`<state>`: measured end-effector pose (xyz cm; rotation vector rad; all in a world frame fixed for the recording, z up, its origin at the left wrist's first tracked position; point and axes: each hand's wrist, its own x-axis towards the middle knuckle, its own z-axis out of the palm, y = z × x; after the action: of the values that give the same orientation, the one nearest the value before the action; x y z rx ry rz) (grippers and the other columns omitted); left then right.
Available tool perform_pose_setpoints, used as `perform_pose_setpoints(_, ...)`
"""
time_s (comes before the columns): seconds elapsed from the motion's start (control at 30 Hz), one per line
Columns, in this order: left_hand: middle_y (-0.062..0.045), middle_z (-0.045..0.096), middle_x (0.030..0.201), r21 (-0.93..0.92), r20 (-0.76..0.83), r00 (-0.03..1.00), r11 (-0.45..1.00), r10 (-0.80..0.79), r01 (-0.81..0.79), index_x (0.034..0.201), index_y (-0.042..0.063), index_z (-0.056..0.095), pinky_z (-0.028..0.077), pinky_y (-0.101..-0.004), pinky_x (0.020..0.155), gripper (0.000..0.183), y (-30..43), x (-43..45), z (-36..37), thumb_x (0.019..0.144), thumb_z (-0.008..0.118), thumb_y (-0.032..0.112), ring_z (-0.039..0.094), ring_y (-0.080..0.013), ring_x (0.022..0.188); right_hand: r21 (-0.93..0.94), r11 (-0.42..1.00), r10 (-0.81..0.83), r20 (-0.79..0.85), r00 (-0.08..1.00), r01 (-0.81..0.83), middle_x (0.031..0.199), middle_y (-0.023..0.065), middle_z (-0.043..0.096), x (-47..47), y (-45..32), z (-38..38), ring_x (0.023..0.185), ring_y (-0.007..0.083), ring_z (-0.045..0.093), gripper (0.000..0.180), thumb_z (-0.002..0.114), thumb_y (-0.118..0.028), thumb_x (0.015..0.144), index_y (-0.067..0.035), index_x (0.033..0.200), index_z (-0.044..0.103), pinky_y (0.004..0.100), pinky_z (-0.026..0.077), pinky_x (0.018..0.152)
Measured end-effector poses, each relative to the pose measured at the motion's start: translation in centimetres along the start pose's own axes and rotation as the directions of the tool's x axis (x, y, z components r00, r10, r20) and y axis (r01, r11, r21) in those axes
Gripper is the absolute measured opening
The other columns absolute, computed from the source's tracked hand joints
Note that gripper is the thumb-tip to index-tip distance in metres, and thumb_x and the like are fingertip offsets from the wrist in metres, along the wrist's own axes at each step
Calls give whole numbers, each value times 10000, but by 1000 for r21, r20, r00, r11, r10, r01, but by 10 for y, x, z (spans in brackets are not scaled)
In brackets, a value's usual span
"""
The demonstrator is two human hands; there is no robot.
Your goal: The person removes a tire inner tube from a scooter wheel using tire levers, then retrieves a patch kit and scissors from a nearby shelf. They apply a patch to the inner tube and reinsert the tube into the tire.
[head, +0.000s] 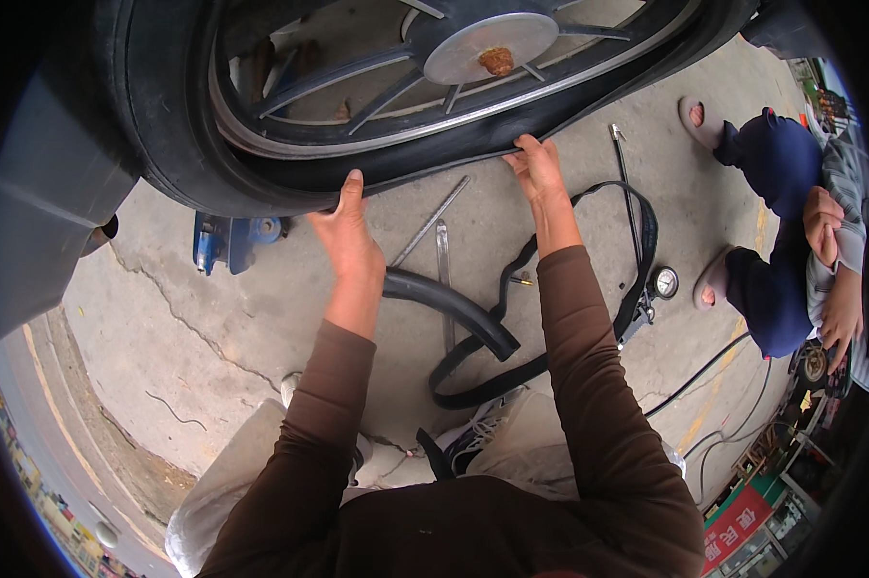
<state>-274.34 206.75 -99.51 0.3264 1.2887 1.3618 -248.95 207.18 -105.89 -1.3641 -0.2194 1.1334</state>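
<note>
A spoked wheel with a round metal hub (488,49) fills the top of the view. The near edge of its black rubber tyre (434,167) stands off the silver rim (405,132), leaving a dark gap between them. My left hand (345,238) grips that edge at the lower left, thumb on top and fingers hidden beneath. Further right, my right hand (537,170) pinches the same edge. On the concrete between my arms lie a metal rod (431,220), a flat tyre lever (444,253) and a thick black rubber tube (456,303).
A flat black rubber strip (470,394) loops across the ground near my shoes. Right of my arm lies an inflator with a pressure gauge (665,282). A blue metal device (232,242) sits below the tyre. At the right, another person squats in dark trousers (777,162).
</note>
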Motion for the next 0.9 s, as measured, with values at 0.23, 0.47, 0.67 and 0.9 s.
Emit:
perform_pose_setpoints(0.23, -77, 455, 1197, -78, 142, 936, 939, -323, 336, 1269, 56, 333, 370, -411, 960, 658, -63, 6, 18, 777, 737, 225, 461, -166, 1073, 77, 967, 240, 55, 969, -244, 941, 170, 567, -21, 35, 52, 820, 267, 599, 154, 499, -36, 822, 69, 934, 489, 394, 512, 765)
perform_pose_setpoints(0.47, -56, 587, 965, -176, 190, 944, 936, -271, 305, 1079, 48, 523, 426, -328, 820, 406, -75, 26, 1, 706, 660, -38, 560, -160, 913, 321, 887, 294, 160, 942, -331, 918, 178, 586, -55, 84, 70, 833, 277, 602, 161, 503, -11, 783, 67, 922, 522, 380, 505, 766)
perform_pose_setpoints(0.67, -42, 603, 926, -257, 239, 940, 918, -242, 302, 1044, 54, 544, 435, -294, 819, 391, -79, 21, -1, 694, 614, -105, 576, -161, 894, 377, 871, 264, 178, 948, -313, 936, 164, 585, -58, 89, 67, 884, 283, 582, 174, 497, 32, 743, 58, 910, 539, 397, 469, 864)
perform_pose_setpoints(0.9, -48, 613, 935, -292, 291, 929, 903, -230, 315, 983, 16, 569, 443, -285, 849, 326, -77, 19, -3, 692, 594, -129, 582, -160, 890, 441, 854, 196, 217, 956, -275, 951, 145, 597, -58, 93, 64, 915, 278, 583, 217, 508, 51, 730, 69, 942, 547, 402, 460, 887)
